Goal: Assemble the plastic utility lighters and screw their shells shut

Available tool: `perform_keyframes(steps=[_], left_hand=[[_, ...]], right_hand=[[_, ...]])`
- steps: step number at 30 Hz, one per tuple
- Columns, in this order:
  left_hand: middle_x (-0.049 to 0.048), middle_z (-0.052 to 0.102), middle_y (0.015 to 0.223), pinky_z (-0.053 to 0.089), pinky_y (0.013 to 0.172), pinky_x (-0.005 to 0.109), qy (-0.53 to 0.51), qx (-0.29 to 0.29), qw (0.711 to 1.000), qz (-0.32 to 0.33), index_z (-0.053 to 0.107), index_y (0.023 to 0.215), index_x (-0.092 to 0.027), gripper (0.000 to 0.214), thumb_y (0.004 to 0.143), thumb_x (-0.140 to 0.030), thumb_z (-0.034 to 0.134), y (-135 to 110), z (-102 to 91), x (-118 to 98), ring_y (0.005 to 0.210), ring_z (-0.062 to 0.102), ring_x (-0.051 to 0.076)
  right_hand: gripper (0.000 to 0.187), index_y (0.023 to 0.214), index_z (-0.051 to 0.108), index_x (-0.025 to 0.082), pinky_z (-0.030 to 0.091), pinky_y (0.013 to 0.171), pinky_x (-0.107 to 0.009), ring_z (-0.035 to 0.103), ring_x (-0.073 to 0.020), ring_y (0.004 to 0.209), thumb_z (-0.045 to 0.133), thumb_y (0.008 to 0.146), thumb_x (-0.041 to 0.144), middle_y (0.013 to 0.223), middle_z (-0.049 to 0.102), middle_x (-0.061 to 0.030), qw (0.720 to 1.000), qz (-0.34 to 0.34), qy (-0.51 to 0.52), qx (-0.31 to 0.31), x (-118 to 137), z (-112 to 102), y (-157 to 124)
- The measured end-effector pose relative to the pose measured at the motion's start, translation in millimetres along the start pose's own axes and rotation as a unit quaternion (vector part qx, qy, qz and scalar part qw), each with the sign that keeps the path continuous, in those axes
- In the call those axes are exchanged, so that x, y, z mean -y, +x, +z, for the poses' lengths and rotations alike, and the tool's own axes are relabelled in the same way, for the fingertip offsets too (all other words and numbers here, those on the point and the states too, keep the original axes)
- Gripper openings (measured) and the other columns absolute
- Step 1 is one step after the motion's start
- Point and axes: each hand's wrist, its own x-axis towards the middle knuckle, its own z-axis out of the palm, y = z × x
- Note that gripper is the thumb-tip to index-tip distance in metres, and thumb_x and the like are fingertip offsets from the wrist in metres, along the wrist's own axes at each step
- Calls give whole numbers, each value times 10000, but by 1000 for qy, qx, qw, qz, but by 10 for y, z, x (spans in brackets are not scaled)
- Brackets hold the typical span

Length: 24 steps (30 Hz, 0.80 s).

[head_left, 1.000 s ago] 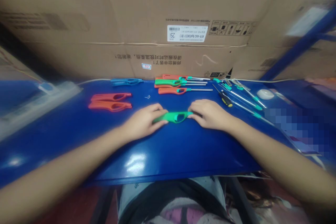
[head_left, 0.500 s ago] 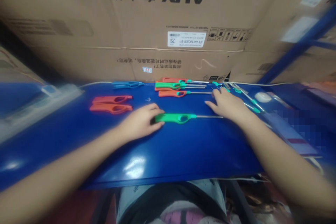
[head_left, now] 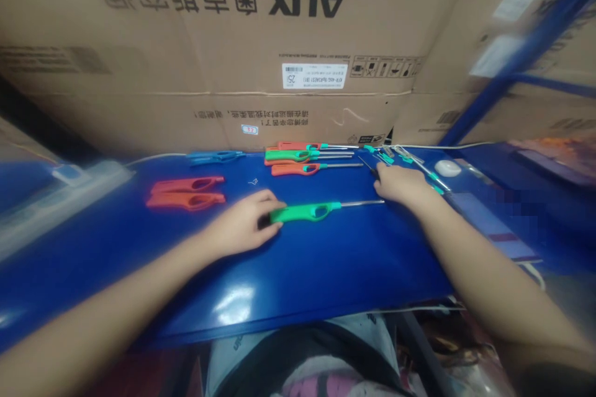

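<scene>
My left hand [head_left: 249,220] is closed around the rear end of a green gas lighter [head_left: 298,211], whose long metal tube points right over the blue table. My right hand [head_left: 400,183] is closed at the right, beyond the tube's tip. A thin dark rod-like piece [head_left: 369,165] sticks out from its fingers; its kind is unclear. Beside that hand lie teal parts with metal tubes [head_left: 418,164]. Left of it, an orange lighter [head_left: 293,169] and a green lighter [head_left: 286,155] lie in a group with others behind.
Two red-orange handle shells [head_left: 186,200] and blue shells [head_left: 214,157] lie on the blue table [head_left: 326,279] at left. A small bent wire [head_left: 252,182] is near them. A white round object [head_left: 447,168] sits at right. Behind stands a cardboard wall [head_left: 209,62]; a power strip [head_left: 79,198] is far left.
My right hand has gone from spread fingers to a closed grip, with a thin dark piece now showing at its fingertips. My left hand keeps its hold on the green lighter. The view has shifted slightly.
</scene>
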Motion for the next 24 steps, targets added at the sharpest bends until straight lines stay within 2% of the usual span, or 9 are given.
perform_keyframes(steps=[2,5,8,11,14,17,22,24], left_hand=[[94,628,1085,541,862,346,-4,-4,1000,-2,687,1222,-175,345,936,-325,566,11,17,11,948,641,215],[91,620,1058,545,803,344,-9,-2,1000,-13,689,1236,-176,370,940,-369,581,22,41,29,889,628,207],[77,611,1032,540,761,329,-29,1,999,-14,689,1249,-202,382,933,-401,608,32,66,42,849,613,193],[67,605,1012,535,752,319,-53,2,999,-11,690,1253,-212,393,923,-420,637,47,103,39,827,604,181],[68,609,1031,534,796,323,-70,-4,997,-8,680,1273,-209,417,919,-427,658,60,152,15,862,614,183],[65,629,1024,531,837,326,-83,-13,996,8,698,1243,-206,426,888,-443,707,61,195,-18,907,630,193],[72,670,1027,534,868,342,-58,-19,997,42,718,1202,-203,444,853,-476,745,34,214,-47,949,648,221],[84,695,1100,531,917,365,-51,-26,997,58,714,1208,-211,449,840,-465,762,17,215,-47,1012,656,241]], right_hand=[[411,1290,546,119,522,809,-466,667,-388,1088,424,948,310,1207,686,-236,998,4,25,-50,13,-26,-25],[440,1332,526,141,516,782,-443,683,-375,1018,428,954,344,1166,710,-208,974,-7,106,-198,39,-59,-85],[348,1226,608,183,512,821,-394,677,-320,1033,482,934,326,1164,720,-148,915,-81,208,-337,81,-55,-149],[225,1056,670,179,513,881,-352,678,-252,1002,529,924,295,1069,732,-118,824,-227,296,-426,169,8,-218],[208,1071,686,179,540,861,-341,693,-214,932,586,931,294,1015,744,-97,747,-365,358,-424,328,123,-310],[222,1120,695,195,565,858,-335,722,-201,935,634,932,293,1043,766,-82,715,-414,406,-390,534,253,-417],[249,1163,699,228,585,909,-352,738,-222,1018,651,932,306,1131,767,-76,728,-433,443,-294,841,357,-487],[253,1174,700,237,579,943,-370,728,-231,1064,639,938,304,1168,757,-76,735,-452,432,-262,949,345,-454]])
